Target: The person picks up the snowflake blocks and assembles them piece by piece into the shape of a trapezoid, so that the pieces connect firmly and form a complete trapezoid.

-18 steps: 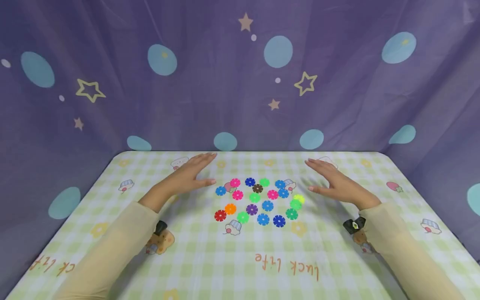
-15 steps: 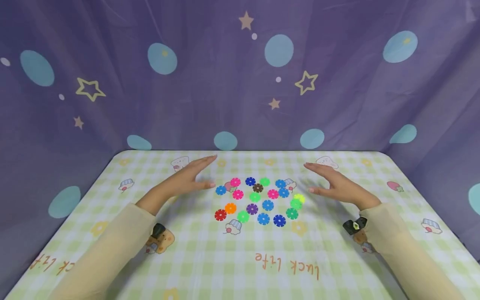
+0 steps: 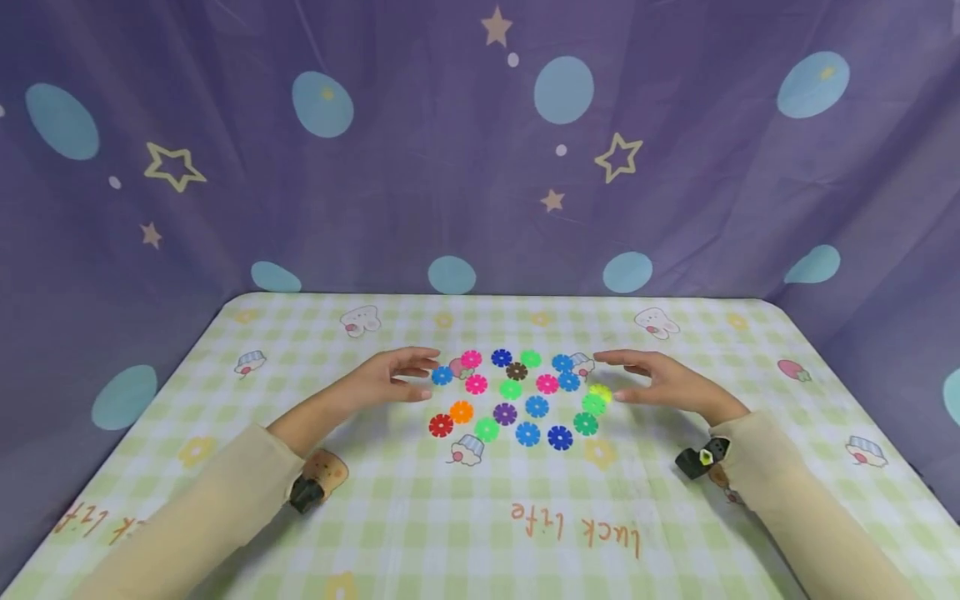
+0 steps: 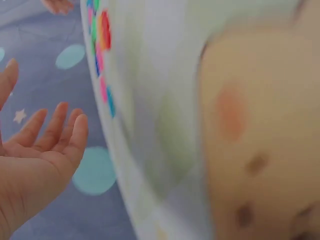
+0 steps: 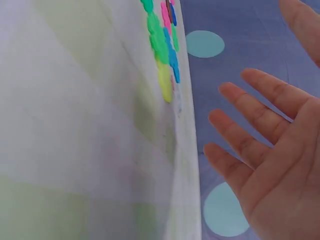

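Several flat, notched plastic discs lie spread over the middle of the table, among them a red disc (image 3: 441, 425), an orange disc (image 3: 461, 412), a purple disc (image 3: 505, 414), a brown disc (image 3: 517, 372) and a yellow disc (image 3: 601, 392). My left hand (image 3: 386, 379) hovers just left of them, its loosely bent fingers nearest the light blue disc (image 3: 442, 376). On the other side my right hand (image 3: 667, 382) hovers with its thumb near the yellow disc. Both wrist views show the palms holding nothing, the fingers spread and relaxed.
A green-and-white checked cloth (image 3: 420, 517) with printed cakes and lettering covers the table. Behind and beside it hangs a purple curtain (image 3: 420, 192) with stars and blue ovals. Dark wrist straps (image 3: 703, 458) sit at both cuffs.
Both hands have come lower and nearer to me, and their fingers have bent a little from straighter. The discs lie as before; the head view has tilted slightly down.
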Motion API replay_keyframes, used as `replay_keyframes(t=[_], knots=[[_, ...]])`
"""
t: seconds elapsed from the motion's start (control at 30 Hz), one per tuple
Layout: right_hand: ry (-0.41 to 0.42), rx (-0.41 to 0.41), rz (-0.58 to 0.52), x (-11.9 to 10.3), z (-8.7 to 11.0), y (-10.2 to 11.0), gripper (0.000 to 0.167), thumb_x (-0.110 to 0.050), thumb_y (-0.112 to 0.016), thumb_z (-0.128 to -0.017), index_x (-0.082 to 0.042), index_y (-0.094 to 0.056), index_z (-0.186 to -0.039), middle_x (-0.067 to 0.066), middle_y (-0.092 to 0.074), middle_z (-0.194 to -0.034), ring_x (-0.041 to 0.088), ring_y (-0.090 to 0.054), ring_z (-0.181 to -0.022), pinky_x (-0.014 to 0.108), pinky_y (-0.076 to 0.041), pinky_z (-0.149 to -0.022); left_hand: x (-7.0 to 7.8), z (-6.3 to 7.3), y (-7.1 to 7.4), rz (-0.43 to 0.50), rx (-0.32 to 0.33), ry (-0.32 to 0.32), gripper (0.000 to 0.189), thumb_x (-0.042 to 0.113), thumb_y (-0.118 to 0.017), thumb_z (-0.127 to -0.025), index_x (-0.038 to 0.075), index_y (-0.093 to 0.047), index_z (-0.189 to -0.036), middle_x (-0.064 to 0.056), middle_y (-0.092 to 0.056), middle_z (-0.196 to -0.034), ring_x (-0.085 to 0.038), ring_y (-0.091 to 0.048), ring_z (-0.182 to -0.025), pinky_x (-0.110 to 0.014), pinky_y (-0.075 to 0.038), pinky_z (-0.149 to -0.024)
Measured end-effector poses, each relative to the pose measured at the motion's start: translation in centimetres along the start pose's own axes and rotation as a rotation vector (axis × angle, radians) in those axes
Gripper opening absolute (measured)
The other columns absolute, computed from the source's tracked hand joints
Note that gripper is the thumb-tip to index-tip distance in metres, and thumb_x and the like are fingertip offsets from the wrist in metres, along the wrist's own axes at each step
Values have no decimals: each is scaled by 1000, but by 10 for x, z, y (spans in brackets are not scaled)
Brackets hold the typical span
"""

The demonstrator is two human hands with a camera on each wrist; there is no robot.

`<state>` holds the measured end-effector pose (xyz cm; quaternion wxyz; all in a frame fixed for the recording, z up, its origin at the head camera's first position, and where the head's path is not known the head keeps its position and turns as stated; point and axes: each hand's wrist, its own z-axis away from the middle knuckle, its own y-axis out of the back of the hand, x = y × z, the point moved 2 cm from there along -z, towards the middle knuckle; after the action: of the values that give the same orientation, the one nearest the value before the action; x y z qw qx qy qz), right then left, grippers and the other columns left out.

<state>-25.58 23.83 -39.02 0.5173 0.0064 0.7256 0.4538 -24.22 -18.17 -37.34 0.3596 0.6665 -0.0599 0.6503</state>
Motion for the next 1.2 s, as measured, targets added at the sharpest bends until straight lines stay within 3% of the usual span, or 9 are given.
replay_keyframes(t=[0.2,0.5,0.83,1.07,1.2], knots=[[-44,-23,-78,5,-1,-4,61,-18,-71,-85,-9,-46,-139,7,-46,-142,28,-37,-134,55,-26,-108,-12,8,-11,181,-35,130,58,9,-65,-88,-5,-40,-138,-23,-48,-135,-37,-47,-123,-33,-48,-94],[-102,-91,-136,22,-6,-5,60,-20,-74,-82,-9,-50,-136,9,-49,-140,31,-40,-132,52,-28,-108,-22,16,-15,250,-100,181,53,8,-66,-87,-7,-45,-134,-22,-50,-135,-32,-51,-120,-31,-47,-95],[-142,-111,-229,37,-11,-4,56,-19,-76,-80,-7,-55,-131,10,-52,-137,27,-43,-130,18,-37,-101,-36,10,-11,165,-157,118,47,2,-70,-82,-1,-56,-127,-16,-57,-129,-26,-55,-116,-30,-50,-90],[-123,-99,-243,42,-12,-4,54,-19,-75,-81,-10,-56,-131,8,-51,-138,9,-45,-126,16,-38,-98,-37,3,-16,-1,-122,40,40,7,-76,-78,3,-66,-115,-11,-66,-116,-22,-58,-96,-25,-50,-82],[-85,-94,-225,43,-12,-6,53,-18,-74,-82,-10,-57,-131,9,-50,-139,2,-45,-125,16,-38,-98,-37,1,-18,-48,-105,1,36,6,-76,-77,2,-69,-112,-11,-69,-109,-22,-57,-88,-24,-49,-77]])
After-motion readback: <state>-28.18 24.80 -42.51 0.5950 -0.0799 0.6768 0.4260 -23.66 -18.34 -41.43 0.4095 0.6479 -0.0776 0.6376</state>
